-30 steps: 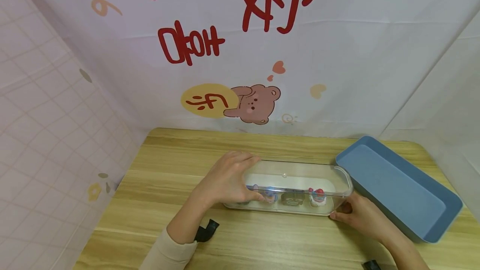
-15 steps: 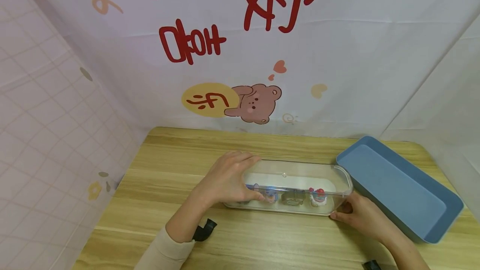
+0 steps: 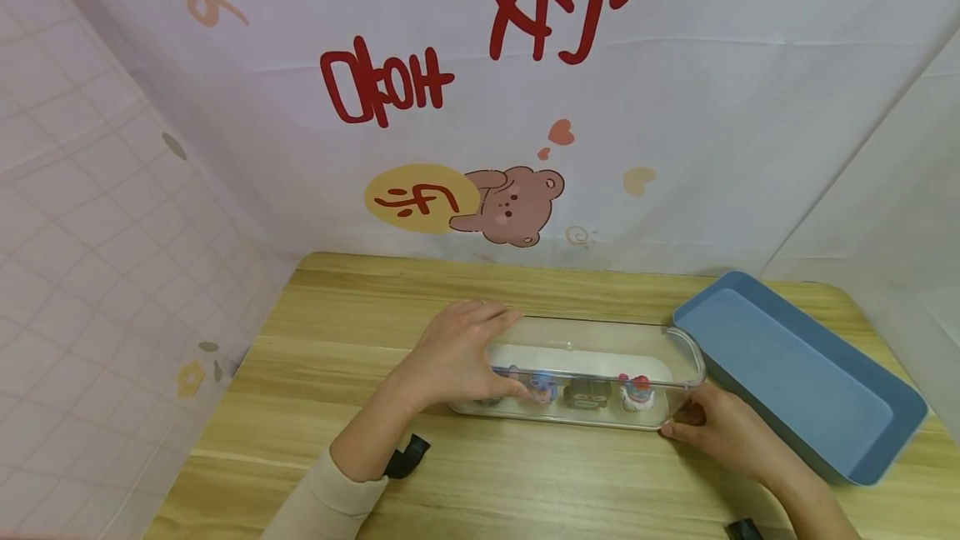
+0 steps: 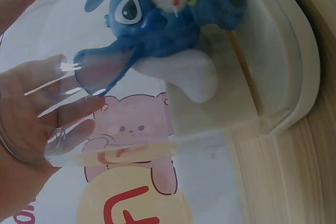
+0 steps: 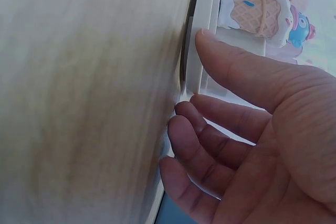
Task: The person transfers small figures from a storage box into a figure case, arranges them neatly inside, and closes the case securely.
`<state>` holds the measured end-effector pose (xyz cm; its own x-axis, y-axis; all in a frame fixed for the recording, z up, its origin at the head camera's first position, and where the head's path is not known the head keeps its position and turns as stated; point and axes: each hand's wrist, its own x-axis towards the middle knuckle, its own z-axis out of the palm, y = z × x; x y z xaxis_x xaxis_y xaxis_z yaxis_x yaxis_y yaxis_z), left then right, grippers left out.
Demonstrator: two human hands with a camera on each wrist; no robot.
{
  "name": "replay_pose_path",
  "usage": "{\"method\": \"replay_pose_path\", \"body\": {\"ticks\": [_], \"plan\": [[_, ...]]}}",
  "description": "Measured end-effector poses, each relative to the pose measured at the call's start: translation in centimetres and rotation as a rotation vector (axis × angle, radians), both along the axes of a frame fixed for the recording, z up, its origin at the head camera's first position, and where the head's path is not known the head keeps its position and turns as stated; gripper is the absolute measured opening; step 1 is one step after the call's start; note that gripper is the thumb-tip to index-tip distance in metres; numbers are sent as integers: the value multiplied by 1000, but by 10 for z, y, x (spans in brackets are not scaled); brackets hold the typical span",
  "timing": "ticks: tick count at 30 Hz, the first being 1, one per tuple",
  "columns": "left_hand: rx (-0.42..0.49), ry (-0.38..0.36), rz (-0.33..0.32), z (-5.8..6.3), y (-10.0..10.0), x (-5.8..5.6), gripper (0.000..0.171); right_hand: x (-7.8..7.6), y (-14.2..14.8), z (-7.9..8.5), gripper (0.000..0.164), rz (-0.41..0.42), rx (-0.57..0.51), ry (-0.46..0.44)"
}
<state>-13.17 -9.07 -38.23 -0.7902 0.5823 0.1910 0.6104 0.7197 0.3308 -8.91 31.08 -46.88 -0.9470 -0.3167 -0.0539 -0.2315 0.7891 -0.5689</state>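
Note:
A long clear display box lies across the table, its transparent cover over a pale base. Several small figurines stand inside: a red-topped white one, a dark blocky one, and a blue big-eared one close up in the left wrist view. My left hand spans the cover's left part and grips it, thumb on the near side, fingers over the far side. At the right end, my right hand holds the base's corner, thumb on its edge and fingers curled beneath. An ice-cream-cone-patterned figurine shows beyond that thumb.
A shallow blue tray lies angled at the right, close beside the box and the right hand. Black wrist straps show at both arms. A white printed cloth hangs behind the wooden table.
The head view has shifted very slightly, and the left sleeve has moved a little to the left. Both hands keep their hold on the box.

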Motion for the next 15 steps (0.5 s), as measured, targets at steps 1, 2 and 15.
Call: {"method": "replay_pose_path", "body": {"ticks": [1, 2, 15], "plan": [[2, 7, -1, 0, 0, 0, 99, 0, 1, 0, 29, -1, 0, 0], [-1, 16, -3, -1, 1, 0, 99, 0, 1, 0, 29, -3, 1, -2], [43, 19, -4, -3, -1, 4, 98, 0, 3, 4, 30, 10, 2, -20]]}}
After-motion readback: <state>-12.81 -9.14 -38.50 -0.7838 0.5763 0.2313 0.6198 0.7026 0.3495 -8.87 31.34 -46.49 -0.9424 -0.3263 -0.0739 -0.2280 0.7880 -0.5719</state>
